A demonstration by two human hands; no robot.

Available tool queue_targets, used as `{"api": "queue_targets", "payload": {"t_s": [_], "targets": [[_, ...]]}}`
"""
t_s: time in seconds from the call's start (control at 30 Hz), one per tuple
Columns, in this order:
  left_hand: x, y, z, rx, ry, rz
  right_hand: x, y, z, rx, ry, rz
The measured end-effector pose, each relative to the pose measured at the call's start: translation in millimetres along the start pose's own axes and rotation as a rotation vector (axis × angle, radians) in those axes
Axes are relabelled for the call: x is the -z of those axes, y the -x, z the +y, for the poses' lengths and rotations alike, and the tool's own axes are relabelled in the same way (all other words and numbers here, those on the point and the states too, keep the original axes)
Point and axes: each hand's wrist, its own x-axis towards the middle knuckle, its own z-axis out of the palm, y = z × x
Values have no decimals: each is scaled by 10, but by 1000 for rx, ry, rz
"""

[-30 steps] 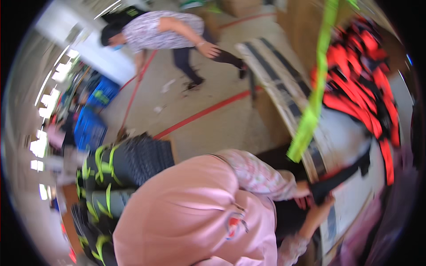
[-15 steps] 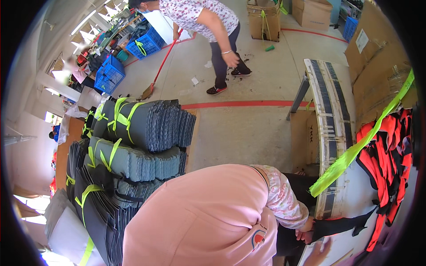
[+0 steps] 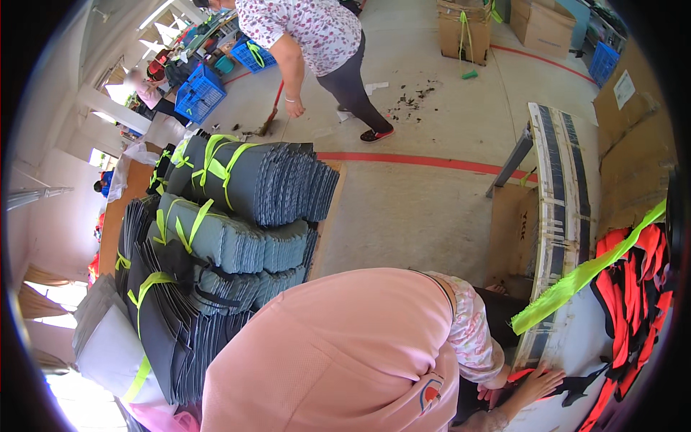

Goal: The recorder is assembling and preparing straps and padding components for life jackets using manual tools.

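At the lower right, a black strip with red edging (image 3: 576, 385) lies along the white table (image 3: 568, 353). My left hand (image 3: 491, 393), below a floral sleeve, is closed at the strip's near end, partly hidden by the sleeve and my other hand. My right hand (image 3: 536, 387) rests flat over the strip, its fingers stretched toward the right. Beyond the fingertips, a heap of red and black strips (image 3: 633, 295) lies at the table's far right side. A bright yellow-green fabric band (image 3: 590, 266) hangs diagonally above the table.
Stacks of dark grey panels (image 3: 259, 180) tied with yellow-green bands rise on the left. A worn, taped board (image 3: 558, 180) and large cardboard boxes (image 3: 637, 137) stand at the right. Ahead, a co-worker (image 3: 302, 36) holds a broom (image 3: 269, 121) beyond a red floor line (image 3: 417, 161).
My right hand has come forward from the table's near edge and spread over the strip. My left hand has shifted slightly down. The co-worker has moved left with the broom.
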Motion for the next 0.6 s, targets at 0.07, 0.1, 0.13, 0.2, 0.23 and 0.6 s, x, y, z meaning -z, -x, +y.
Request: {"api": "queue_targets", "payload": {"t_s": [0.07,0.1,0.13,0.2,0.23,0.6], "targets": [[-14,2,-2,-6,-1,15,-75,15,17,4,-11,28],[156,-395,440,-117,-10,84,183,-202,-265,107,-65,144],[115,-398,391,-105,-16,81,63,-179,-164,94,-64,133],[98,-394,400,-115,-29,92,-100,-232,-81,131,-129,220],[-40,278,22,-50,-7,78,-393,-108,71,93,-213,162],[-345,248,131,-81,-106,84,416,163,-33,113,-973,203]]}}
